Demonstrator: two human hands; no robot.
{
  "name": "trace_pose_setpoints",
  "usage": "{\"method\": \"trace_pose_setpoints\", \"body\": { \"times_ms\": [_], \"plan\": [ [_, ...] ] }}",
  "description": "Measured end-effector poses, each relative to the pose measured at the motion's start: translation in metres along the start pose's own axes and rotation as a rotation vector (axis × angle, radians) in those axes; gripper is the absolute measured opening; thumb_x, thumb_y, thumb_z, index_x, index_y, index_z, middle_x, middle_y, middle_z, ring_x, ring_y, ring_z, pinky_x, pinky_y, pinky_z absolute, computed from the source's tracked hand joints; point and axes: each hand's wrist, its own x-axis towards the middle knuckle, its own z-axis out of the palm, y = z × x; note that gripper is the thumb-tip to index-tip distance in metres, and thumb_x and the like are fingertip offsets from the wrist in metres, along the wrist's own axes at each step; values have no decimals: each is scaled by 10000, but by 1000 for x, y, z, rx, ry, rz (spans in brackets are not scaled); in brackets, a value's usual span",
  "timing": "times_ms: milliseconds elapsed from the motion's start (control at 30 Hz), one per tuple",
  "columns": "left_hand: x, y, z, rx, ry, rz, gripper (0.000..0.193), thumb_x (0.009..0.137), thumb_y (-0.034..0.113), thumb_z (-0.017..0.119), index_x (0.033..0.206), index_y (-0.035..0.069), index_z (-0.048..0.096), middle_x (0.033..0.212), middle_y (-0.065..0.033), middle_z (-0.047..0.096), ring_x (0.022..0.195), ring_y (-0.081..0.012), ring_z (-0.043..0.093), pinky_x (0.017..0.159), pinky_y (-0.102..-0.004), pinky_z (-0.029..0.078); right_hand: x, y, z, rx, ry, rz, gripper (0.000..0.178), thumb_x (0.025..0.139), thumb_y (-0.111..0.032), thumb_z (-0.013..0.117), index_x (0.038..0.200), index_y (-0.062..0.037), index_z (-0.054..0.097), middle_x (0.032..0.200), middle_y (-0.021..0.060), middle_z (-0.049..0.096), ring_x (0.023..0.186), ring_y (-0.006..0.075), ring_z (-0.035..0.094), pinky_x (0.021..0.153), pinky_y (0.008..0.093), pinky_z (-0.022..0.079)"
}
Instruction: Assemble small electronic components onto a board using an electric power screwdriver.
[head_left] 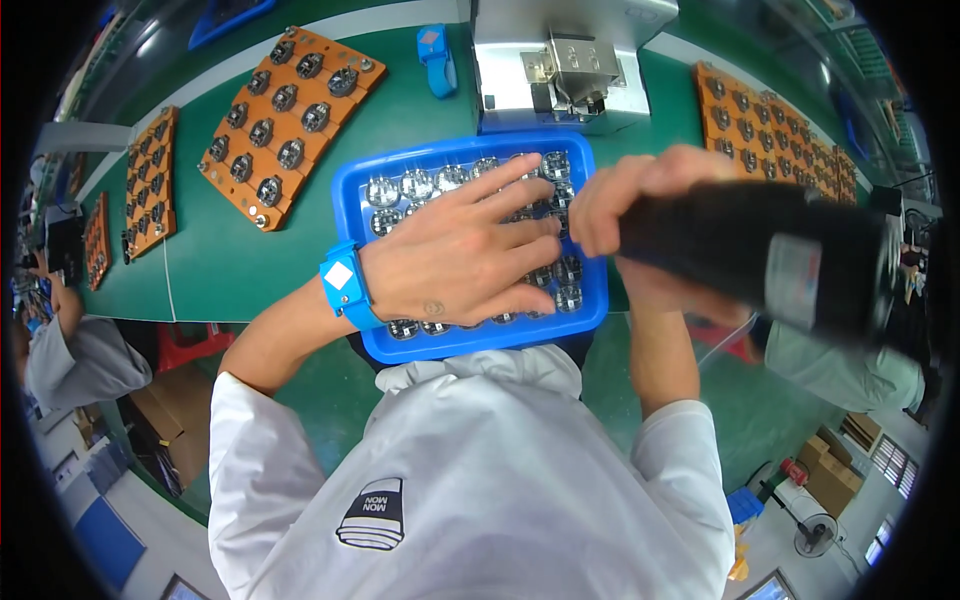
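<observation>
My left hand [470, 245] lies palm down with fingers spread over a blue tray [347, 200]. Around its wrist is a blue strap [346, 284]. Rows of small round silver-and-clear parts [416, 184] fill the tray, several of them covered by that hand. My right hand [640, 205], at the tray's right side, has its fingers wrapped round a black tapered hand-held device [735, 245] with a pale label. The device is smeared by motion; its narrower end is in my fist and its wide end points right. Its exact kind cannot be made out.
A metal press-like machine [570, 75] stands behind the tray. Orange boards with round parts lie left [290, 120] and right [765, 130] on the green table [380, 110]. Another blue strap [436, 60] lies beside the machine. Other people sit at both sides.
</observation>
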Motion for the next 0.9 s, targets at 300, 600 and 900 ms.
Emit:
{"method": "trace_pose_setpoints", "body": {
  "times_ms": [300, 600, 900],
  "plan": [
    [0, 0, 2, -9, 19, 1, 474, 941, 515, 623, 1031, 50, 649, 1153, -88, 710, 1262, -367, 556, 1222, -567, 307, 50, -19, -11, 183, -134, -70, 1187, 702, -1000, 391, 1330, 5, 350, 733, 104, 566, 601, 228, 587, 587, 363, 513],
    [-1, -3, -1, -15, 11, 12, 462, 943, 503, 627, 1006, 45, 634, 1155, -102, 708, 1263, -380, 556, 1219, -581, 301, 82, -15, 16, 366, 111, -183, 1053, 746, -955, 401, 1220, -17, 459, 675, 112, 596, 534, 226, 589, 531, 341, 514],
    [-3, -1, -2, -7, -4, 2, 456, 951, 491, 621, 1045, 45, 631, 1173, -107, 701, 1271, -382, 548, 1221, -576, 301, 72, -17, 69, -290, 546, 56, 1002, 906, -863, 345, 1457, -26, 363, 638, 97, 565, 456, 199, 561, 461, 333, 512]
  ]
}}
